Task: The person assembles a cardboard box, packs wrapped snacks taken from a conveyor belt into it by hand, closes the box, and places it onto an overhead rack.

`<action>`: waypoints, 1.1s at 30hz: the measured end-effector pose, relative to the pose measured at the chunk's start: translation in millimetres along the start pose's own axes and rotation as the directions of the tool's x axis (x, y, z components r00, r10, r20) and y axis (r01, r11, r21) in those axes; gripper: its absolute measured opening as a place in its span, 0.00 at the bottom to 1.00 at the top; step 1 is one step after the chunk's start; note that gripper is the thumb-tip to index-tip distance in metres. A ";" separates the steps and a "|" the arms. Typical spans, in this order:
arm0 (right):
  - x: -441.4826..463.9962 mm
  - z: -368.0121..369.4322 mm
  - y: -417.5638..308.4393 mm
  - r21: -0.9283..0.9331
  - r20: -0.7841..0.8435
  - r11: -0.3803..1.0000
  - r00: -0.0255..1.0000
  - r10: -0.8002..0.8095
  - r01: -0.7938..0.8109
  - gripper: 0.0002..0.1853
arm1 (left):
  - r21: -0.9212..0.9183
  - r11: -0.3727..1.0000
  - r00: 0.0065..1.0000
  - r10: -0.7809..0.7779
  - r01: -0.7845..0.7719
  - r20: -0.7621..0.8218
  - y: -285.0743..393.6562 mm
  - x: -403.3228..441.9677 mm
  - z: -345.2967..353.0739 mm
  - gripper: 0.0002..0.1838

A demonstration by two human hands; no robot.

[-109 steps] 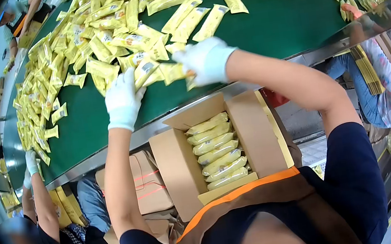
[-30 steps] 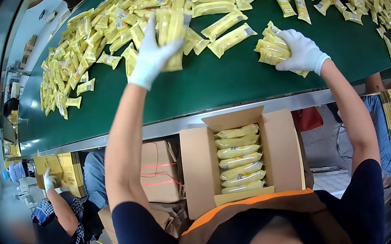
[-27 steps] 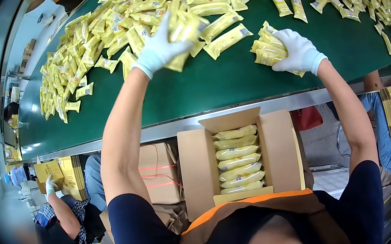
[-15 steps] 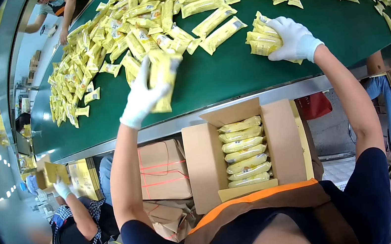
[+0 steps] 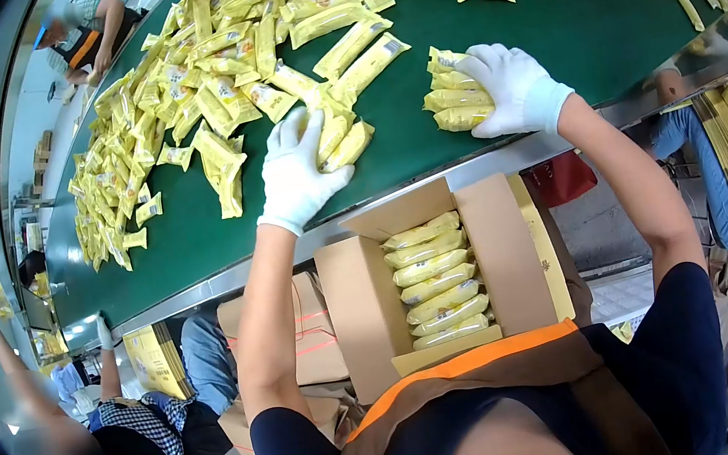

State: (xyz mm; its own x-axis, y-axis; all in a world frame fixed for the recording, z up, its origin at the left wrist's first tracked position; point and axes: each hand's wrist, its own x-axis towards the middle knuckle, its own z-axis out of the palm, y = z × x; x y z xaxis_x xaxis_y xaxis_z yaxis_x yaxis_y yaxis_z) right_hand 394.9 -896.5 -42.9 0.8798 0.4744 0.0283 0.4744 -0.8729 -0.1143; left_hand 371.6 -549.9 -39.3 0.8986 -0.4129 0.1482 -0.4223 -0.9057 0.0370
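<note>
On the green belt (image 5: 407, 138), my white-gloved left hand (image 5: 295, 167) curls round a few yellow packets (image 5: 343, 142) near the belt's front edge. Farther right, my gloved right hand (image 5: 514, 90) is wrapped round the end of a row of several stacked yellow packets (image 5: 456, 98). Below the belt edge stands an open cardboard box (image 5: 361, 302), its flaps spread. Inside it lies a row of several yellow packets (image 5: 434, 278). A large heap of loose yellow packets (image 5: 204, 82) covers the belt's far side.
Tied brown parcels (image 5: 308, 324) lie left of the box. A metal rail (image 5: 206, 292) runs along the belt's front. A co-worker (image 5: 133, 437) is at the left, another person (image 5: 90, 33) at the far upper left. Folded cartons (image 5: 727, 130) and a further person's clothing are at the right.
My left hand has come down onto packets beside the heap, and the packets it held earlier are no longer blurred. My right hand has shifted slightly left in view with its stack.
</note>
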 end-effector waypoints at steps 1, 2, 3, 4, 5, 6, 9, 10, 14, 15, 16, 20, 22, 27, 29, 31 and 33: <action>-0.2 -2.5 0.7 0.014 0.007 1.000 1.000 -0.003 0.003 0.44 | -0.026 0.996 0.991 -0.085 0.088 0.101 -2.1 6.1 -1.3 0.55; 0.1 -4.3 1.3 0.022 0.027 1.000 1.000 -0.010 0.010 0.44 | -0.027 0.991 0.978 -0.126 0.132 0.169 -3.3 11.3 -2.9 0.57; 0.5 -6.4 2.0 0.030 0.047 0.999 0.999 -0.020 0.019 0.44 | -0.025 0.984 0.958 -0.168 0.178 0.234 -3.8 16.0 -5.5 0.60; 0.6 -9.4 2.2 0.038 0.069 0.999 0.997 -0.033 0.030 0.44 | -0.020 0.974 0.931 -0.210 0.226 0.299 -3.9 20.9 -9.3 0.62; -1.5 -16.6 1.7 0.063 0.089 0.998 0.996 0.008 -0.014 0.45 | 0.039 0.962 0.871 -0.260 0.269 0.416 0.7 29.3 -16.2 0.66; -5.6 -26.4 0.4 0.086 0.112 0.995 0.993 0.046 -0.056 0.45 | 0.080 0.969 0.879 -0.245 0.233 0.409 -0.4 31.4 -15.9 0.65; -23.1 -14.5 3.8 0.134 0.050 0.988 0.996 0.075 -0.081 0.47 | 0.110 0.974 0.897 -0.226 0.199 0.380 -1.4 23.6 -5.8 0.65; -30.3 -10.0 6.4 0.143 0.008 0.987 0.997 0.076 -0.076 0.48 | 0.027 0.965 0.872 -0.249 0.262 0.422 1.4 23.6 -10.2 0.65; -33.0 -54.3 -18.4 0.437 0.095 0.893 0.993 0.077 -0.111 0.53 | -0.200 0.932 0.918 -0.227 0.301 0.325 2.4 0.8 -19.0 0.62; -37.0 -79.2 -34.4 0.575 0.143 0.797 0.982 0.124 -0.184 0.54 | -0.298 0.898 0.939 -0.267 0.324 0.216 -1.7 -12.2 -19.9 0.61; -41.6 -91.9 -47.9 0.639 0.044 0.769 0.999 -0.024 -0.010 0.53 | -0.393 0.859 0.945 -0.309 0.327 0.111 -7.2 -25.7 -21.0 0.60; -57.5 -105.1 -132.5 0.182 0.200 0.811 0.787 -0.584 0.556 0.42 | -0.921 -0.227 0.918 -0.174 0.316 0.358 24.8 -65.5 -99.5 0.53; -66.5 -82.3 -176.7 0.107 0.418 0.749 0.654 -0.631 0.654 0.36 | -0.783 -0.456 0.905 0.183 0.424 0.383 17.2 -83.2 -93.7 0.52; -96.2 -0.4 -197.5 0.317 0.377 0.819 0.729 -0.572 0.478 0.29 | -0.901 0.171 0.770 0.471 0.399 0.431 72.9 -69.8 -68.4 0.56; -130.0 31.4 -205.9 0.258 0.238 0.815 0.783 -0.575 0.519 0.27 | -0.754 0.607 0.704 0.421 0.250 0.572 87.7 -64.8 -60.8 0.60; -141.3 5.0 -206.7 0.346 0.282 0.793 0.751 -0.598 0.501 0.31 | -0.452 0.890 0.737 0.349 -0.066 0.579 101.1 -69.6 -42.5 0.57; -143.8 -7.8 -198.0 0.364 0.363 0.799 0.717 -0.595 0.479 0.35 | -0.373 0.918 0.780 0.329 -0.133 0.532 114.1 -74.5 -28.8 0.57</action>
State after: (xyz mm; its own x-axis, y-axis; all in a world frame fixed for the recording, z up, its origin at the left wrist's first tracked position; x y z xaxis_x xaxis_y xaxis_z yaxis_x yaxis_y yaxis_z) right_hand 174.7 -792.7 -16.6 0.3376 0.9012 -0.2720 0.7895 -0.4284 -0.4395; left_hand 253.0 -619.7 -17.7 0.6256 -0.6711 -0.3978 -0.5514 -0.7411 0.3831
